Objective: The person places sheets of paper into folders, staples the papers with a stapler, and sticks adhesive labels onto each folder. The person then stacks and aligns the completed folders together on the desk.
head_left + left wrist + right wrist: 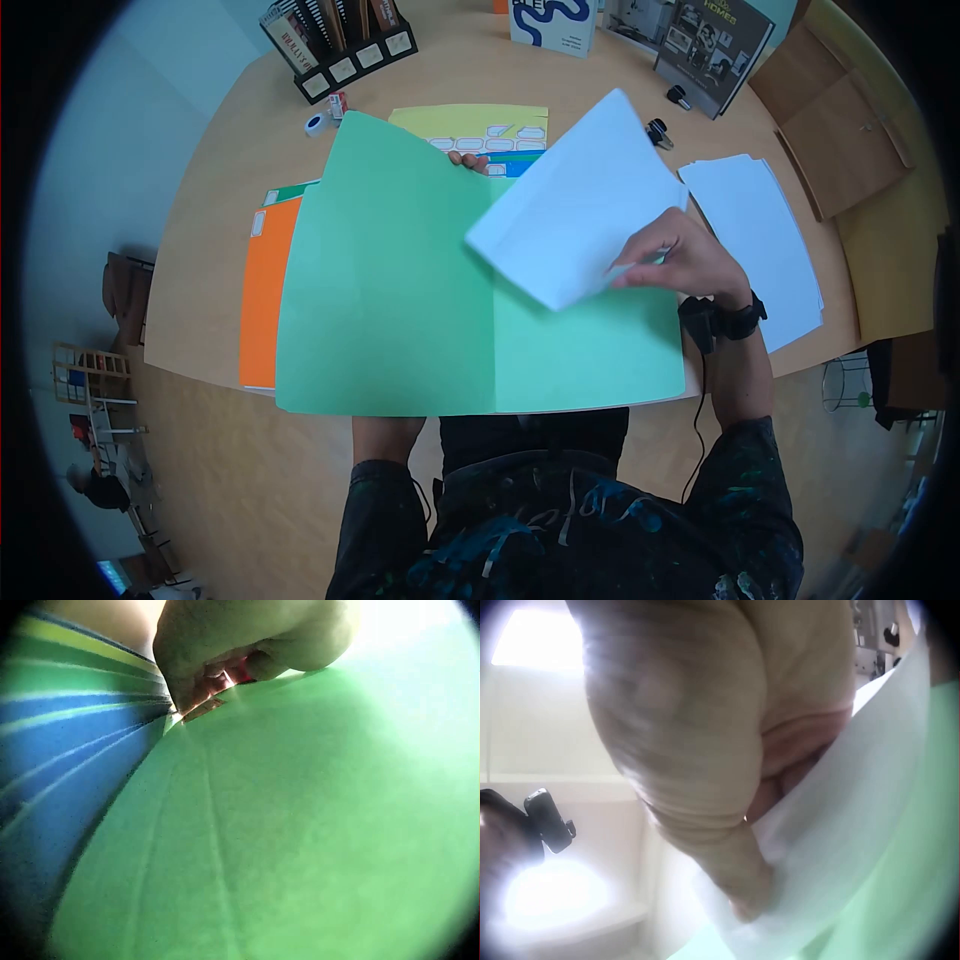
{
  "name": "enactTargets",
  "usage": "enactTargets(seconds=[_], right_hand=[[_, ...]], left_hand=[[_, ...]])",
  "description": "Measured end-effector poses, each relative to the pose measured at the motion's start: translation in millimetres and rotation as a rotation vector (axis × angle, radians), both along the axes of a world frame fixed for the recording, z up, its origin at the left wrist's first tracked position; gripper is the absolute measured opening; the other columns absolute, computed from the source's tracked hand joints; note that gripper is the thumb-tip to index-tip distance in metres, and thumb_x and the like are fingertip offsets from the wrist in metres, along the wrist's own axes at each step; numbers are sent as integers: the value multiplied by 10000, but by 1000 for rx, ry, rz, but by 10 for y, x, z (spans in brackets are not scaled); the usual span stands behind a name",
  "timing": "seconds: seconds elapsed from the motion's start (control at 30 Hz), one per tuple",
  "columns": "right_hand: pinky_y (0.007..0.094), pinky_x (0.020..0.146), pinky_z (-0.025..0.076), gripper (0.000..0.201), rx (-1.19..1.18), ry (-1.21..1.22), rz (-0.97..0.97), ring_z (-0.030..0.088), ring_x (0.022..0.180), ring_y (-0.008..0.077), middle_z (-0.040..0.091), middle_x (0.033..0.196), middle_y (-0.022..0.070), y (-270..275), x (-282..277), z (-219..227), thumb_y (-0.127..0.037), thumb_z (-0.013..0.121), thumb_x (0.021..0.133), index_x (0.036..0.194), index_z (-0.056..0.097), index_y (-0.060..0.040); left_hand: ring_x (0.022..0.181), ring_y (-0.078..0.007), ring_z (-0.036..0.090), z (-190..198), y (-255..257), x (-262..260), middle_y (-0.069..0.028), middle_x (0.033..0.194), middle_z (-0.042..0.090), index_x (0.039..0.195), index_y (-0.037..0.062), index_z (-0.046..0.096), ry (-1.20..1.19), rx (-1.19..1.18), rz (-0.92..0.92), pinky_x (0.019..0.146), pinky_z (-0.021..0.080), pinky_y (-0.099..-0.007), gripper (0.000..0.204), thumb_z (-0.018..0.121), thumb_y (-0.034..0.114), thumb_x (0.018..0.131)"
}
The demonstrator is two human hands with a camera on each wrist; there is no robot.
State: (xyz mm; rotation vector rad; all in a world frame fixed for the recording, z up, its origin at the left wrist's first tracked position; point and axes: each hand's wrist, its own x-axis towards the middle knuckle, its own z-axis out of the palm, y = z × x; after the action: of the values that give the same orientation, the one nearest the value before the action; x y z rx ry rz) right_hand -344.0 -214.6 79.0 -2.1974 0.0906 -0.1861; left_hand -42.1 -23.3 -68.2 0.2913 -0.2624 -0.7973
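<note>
A green folder (390,290) lies spread open in front of me, a crease running down between its two halves. My left hand (468,162) is mostly hidden behind it; fingertips show over the top edge. In the left wrist view that hand, fingers curled, grips the folder's edge. Between thumb and fingers, my right hand (690,262) pinches a white paper sheet (580,210) near its lower right edge. The sheet is tilted over the folder's right half, its lower corner slightly blurred. Close to the right hand lies a stack of white paper (760,240).
An orange folder (265,300) sticks out at left. Beyond the green one lie a yellow folder (440,122) and blue folders (512,168) with white labels. Black binder clips (658,133), a tape roll (316,125), a book rack (358,70) and standing books (712,50) are farther back.
</note>
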Motion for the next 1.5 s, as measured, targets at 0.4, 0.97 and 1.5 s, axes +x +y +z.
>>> enactTargets(seconds=[0.4,0.97,1.5], right_hand=[[389,1087,430,627,-117,50,-83,476,1391,311,511,1490,206,153,184,-220,-483,740,897,1342,637,-54],[459,1267,74,942,-532,207,140,75,1559,383,168,1667,219,65,202,-505,-640,708,808,1559,400,-162],[471,1243,194,834,-399,15,-54,245,1515,395,354,1596,221,-10,221,-376,-543,747,852,1513,464,-122]], left_hand=[[1239,-311,515,-10,51,-8,-125,1039,560,1054,15,564,37,21,27,1181,409,-427,301,535,315,1051],[1218,-314,527,1,-16,-72,-130,1037,557,1052,0,560,76,58,33,1174,421,-422,308,530,307,1054],[1197,-317,539,98,-231,-95,-135,1035,554,1050,-14,556,97,106,10,1166,433,-417,315,525,299,1056]])
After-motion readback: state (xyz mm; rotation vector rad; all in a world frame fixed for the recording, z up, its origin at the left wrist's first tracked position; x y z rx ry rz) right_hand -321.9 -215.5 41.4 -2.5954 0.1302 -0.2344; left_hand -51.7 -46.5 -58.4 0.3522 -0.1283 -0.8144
